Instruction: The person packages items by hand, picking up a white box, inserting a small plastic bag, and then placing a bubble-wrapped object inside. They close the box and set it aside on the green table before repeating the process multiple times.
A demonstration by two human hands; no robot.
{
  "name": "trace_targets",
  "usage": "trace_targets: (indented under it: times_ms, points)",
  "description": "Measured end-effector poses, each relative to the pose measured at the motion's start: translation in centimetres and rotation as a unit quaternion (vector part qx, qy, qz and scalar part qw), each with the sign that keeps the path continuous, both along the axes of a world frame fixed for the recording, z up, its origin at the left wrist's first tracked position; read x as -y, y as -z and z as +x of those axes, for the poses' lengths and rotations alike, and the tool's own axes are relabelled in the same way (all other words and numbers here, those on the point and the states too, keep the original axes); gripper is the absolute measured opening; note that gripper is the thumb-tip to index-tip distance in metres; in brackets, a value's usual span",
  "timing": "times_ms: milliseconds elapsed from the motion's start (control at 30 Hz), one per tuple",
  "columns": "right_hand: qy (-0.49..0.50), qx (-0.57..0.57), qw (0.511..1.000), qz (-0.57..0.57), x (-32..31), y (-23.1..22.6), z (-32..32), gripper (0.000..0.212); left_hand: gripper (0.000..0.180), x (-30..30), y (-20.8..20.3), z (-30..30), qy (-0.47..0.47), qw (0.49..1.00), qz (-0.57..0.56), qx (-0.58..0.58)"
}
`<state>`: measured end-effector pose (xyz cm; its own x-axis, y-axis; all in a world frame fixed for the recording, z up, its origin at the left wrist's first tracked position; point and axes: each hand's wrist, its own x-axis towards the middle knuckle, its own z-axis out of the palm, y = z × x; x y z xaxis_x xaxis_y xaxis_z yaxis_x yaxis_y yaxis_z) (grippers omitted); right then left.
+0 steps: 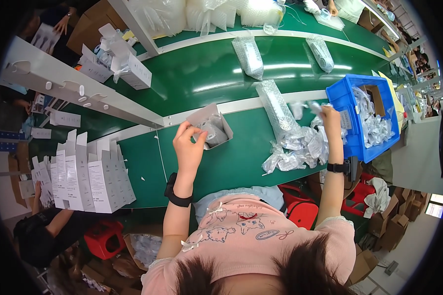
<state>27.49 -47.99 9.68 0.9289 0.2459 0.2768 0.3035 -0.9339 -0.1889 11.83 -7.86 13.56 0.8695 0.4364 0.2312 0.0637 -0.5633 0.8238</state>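
A small open white box (226,130) sits on the green bench in front of me, with a clear plastic bag holding something grey (213,132) inside it. At its left edge is my left hand (188,146), thumb and fingers curled together on the box wall. Over to the right, my right hand (332,120) pinches a small clear plastic packet (316,107); its contents are too small to make out. Below that hand lies a heap of similar packets (300,147). A long bubble-wrapped item (275,108) stretches away from the heap.
To the right stands a blue bin (349,91) with more packets. Upright white cartons (91,177) crowd the bench's left end. Two bubble-wrapped packages (249,58) (321,55) lie on the green surface beyond the metal rail. A metal post (83,83) rises at left; other people work nearby.
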Motion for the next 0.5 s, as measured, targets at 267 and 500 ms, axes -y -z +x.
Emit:
trace_targets:
  times_ms: [267, 500]
  points:
    - [-0.375, -0.028, 0.882, 0.283, -16.3, -10.0, -6.0, 0.033, 0.014, -0.9, 0.6, 0.5, -0.018, 1.0, -0.023, 0.012]
    - [-0.644, 0.036, 0.758, -0.102, -25.7, -9.4, -6.2, 0.018, 0.013, -0.9, 0.7, 1.2, 0.001, 0.999, -0.034, 0.03]
